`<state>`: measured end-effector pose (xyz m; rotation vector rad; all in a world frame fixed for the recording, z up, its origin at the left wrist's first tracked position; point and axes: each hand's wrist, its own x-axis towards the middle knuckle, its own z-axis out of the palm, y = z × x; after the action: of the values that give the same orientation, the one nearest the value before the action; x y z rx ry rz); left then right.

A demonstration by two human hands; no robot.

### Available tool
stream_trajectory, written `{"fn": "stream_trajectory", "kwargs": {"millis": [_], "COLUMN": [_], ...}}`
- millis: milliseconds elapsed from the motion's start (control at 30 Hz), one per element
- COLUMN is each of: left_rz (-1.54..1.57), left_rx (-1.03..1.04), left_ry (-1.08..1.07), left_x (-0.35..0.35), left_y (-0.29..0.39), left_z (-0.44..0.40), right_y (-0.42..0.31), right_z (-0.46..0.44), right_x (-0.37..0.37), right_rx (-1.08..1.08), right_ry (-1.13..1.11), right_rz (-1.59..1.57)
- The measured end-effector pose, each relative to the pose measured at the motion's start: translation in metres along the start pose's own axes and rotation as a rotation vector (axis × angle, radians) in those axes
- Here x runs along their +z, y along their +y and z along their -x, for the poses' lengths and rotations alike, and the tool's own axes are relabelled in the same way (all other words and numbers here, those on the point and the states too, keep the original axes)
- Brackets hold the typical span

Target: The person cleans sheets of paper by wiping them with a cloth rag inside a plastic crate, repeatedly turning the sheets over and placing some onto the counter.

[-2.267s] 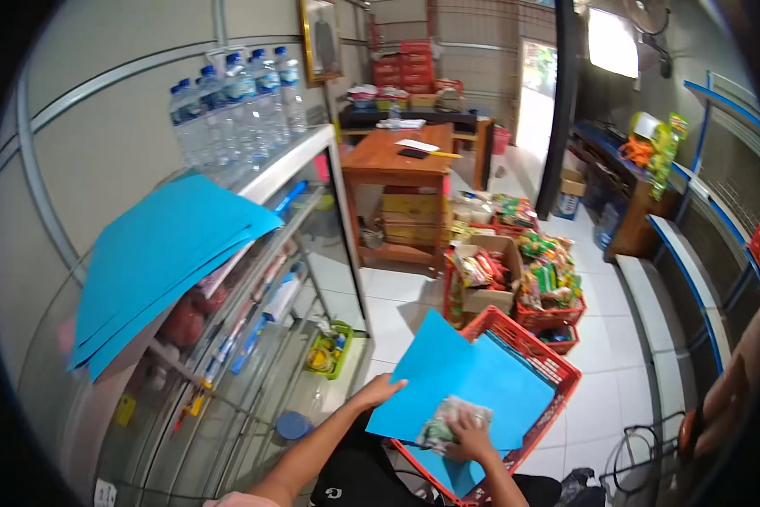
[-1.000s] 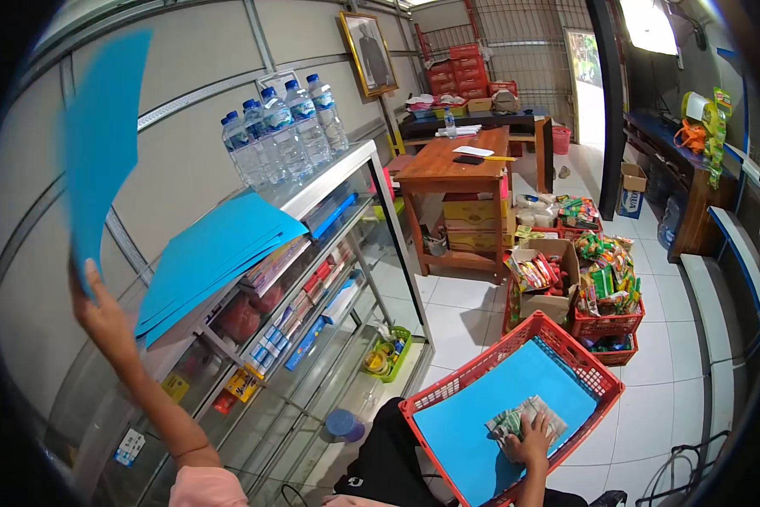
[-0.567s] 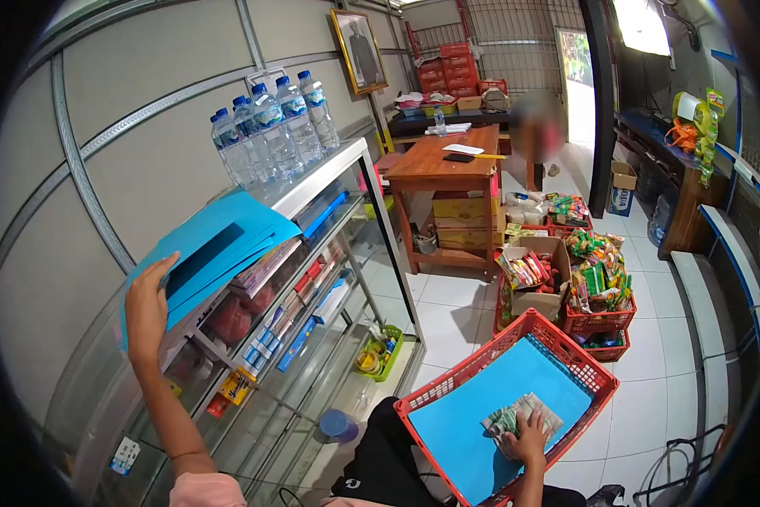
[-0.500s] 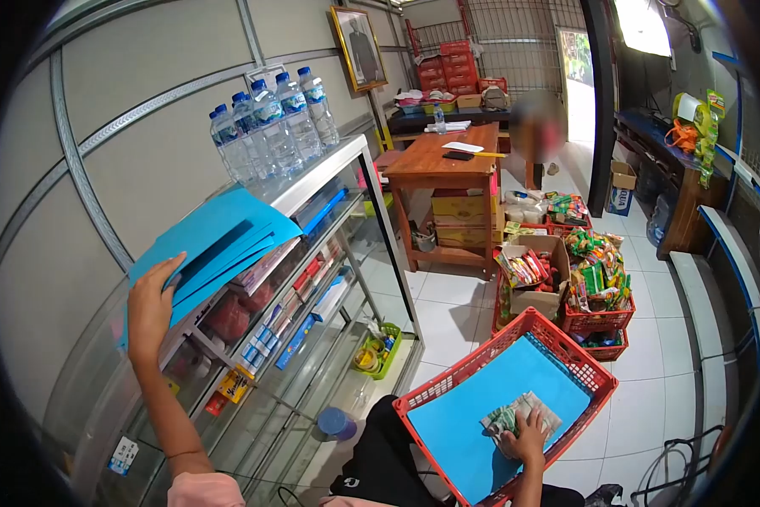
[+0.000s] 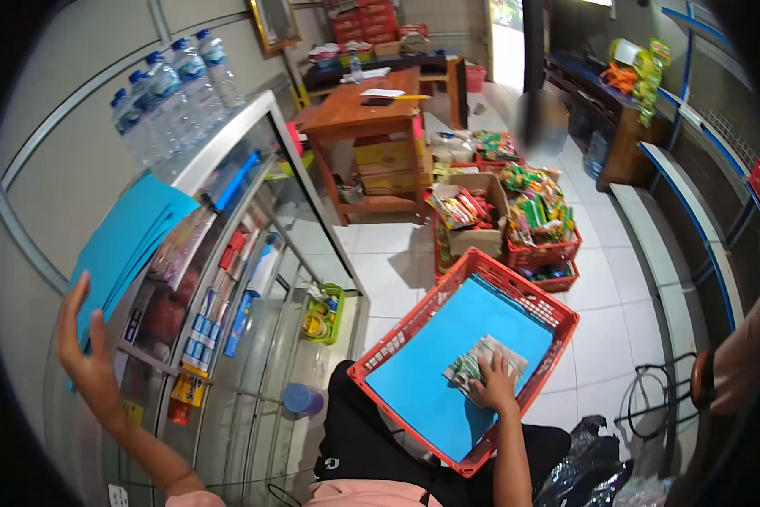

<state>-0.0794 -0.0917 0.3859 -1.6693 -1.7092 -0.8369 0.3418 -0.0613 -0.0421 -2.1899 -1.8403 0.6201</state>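
My left hand [image 5: 91,359] is at the left, fingers apart, beside a stack of blue sheets [image 5: 131,245] on top of the glass display case [image 5: 257,114]. It holds nothing that I can see. My right hand [image 5: 496,390] is on a crumpled grey-green cloth [image 5: 464,370], gripping it against a blue sheet [image 5: 418,384]. That sheet covers the inside of a red plastic crate [image 5: 568,319], which rests tilted over my lap. Part of the cloth is hidden under my palm.
Several water bottles [image 5: 196,78] stand on the case. Ahead are a wooden table [image 5: 355,106] and crates of packaged goods [image 5: 545,253]. A blue-lidded tub [image 5: 302,399] is by the case, black plastic bags [image 5: 587,465] are at lower right, and another person's sleeve [image 5: 748,359] shows at right.
My left hand has come away from the blue sheets and its fingers have spread. The view has turned right. My right hand stays on the cloth in the crate.
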Motion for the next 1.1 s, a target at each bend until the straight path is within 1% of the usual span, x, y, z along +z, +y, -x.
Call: {"fn": "stream_trajectory", "kwargs": {"millis": [67,100,133,167,233,267,300,333,367,400,433,533,567,600,633,667,733,800,833,900,967,1000,1067,1100], "left_rz": [0.332,0.421,0.615,0.679,0.752,0.825,0.897,0.983,0.998,0.971,0.987,0.563,0.417,0.429,0.429,0.428,0.425,0.426,0.421,0.411,0.424,0.431,0.443,0.446], "left_rx": [0.163,0.291,0.382,0.348,0.270,0.332,0.315,0.253,0.250,0.302,0.316,0.561,0.631,0.636,0.615,0.596,0.560,0.543,0.513,0.449,0.421,0.393,0.334,0.339], "left_ry": [0.150,0.131,0.117,-0.018,-0.267,-0.402,-0.515,-0.699,-0.794,-0.903,-0.903,-0.825,-0.790,-0.786,-0.804,-0.824,-0.861,-0.883,-0.907,-0.954,-0.967,-0.985,-1.028,-1.028], "left_x": [0.016,0.027,0.047,0.065,0.105,0.128,0.161,0.184,0.214,0.241,0.263,0.315,0.318,0.321,0.323,0.324,0.331,0.325,0.318,0.308,0.310,0.311,0.311,0.312], "left_y": [0.008,0.017,0.027,0.041,0.080,0.093,0.102,0.118,0.126,0.131,0.135,0.148,0.149,0.146,0.140,0.133,0.125,0.129,0.132,0.135,0.137,0.137,0.137,0.136], "left_z": [0.020,0.029,0.037,0.047,0.070,0.082,0.106,0.121,0.145,0.164,0.183,0.232,0.240,0.248,0.253,0.257,0.258,0.251,0.247,0.240,0.237,0.237,0.241,0.242], "right_y": [-0.001,-0.001,-0.001,-0.001,-0.003,-0.013,-0.026,-0.033,-0.043,-0.051,-0.052,-0.052,-0.050,-0.047,-0.038,-0.026,0.003,0.025,0.025,0.021,0.012,0.007,-0.007,-0.018], "right_z": [0.000,-0.001,-0.001,-0.001,0.001,0.007,0.010,0.015,0.022,0.026,0.027,0.028,0.025,0.023,0.015,0.008,-0.009,-0.031,-0.040,-0.055,-0.074,-0.084,-0.098,-0.102], "right_x": [0.002,0.007,0.012,0.017,0.020,0.020,0.020,0.030,0.039,0.043,0.042,0.036,0.033,0.031,0.027,0.026,0.019,0.010,0.002,-0.015,-0.010,-0.005,0.010,0.017], "right_rx": [-0.034,-0.044,-0.054,-0.033,-0.224,-0.263,-0.305,-0.372,-0.432,-0.489,-0.472,-0.531,-0.497,-0.463,-0.371,-0.360,-0.122,0.067,0.074,0.273,0.370,0.377,0.264,0.172], "right_ry": [-0.005,0.002,0.006,0.003,-0.031,-0.080,-0.127,-0.136,-0.160,-0.182,-0.176,-0.180,-0.169,-0.159,-0.134,-0.131,0.116,0.150,0.154,0.113,0.135,0.139,0.181,0.182], "right_rz": [0.067,0.128,0.188,0.194,0.253,0.272,0.291,0.310,0.302,0.293,0.298,0.167,0.185,0.202,0.278,0.280,0.205,0.168,0.169,0.112,0.115,0.117,0.161,0.176]}}
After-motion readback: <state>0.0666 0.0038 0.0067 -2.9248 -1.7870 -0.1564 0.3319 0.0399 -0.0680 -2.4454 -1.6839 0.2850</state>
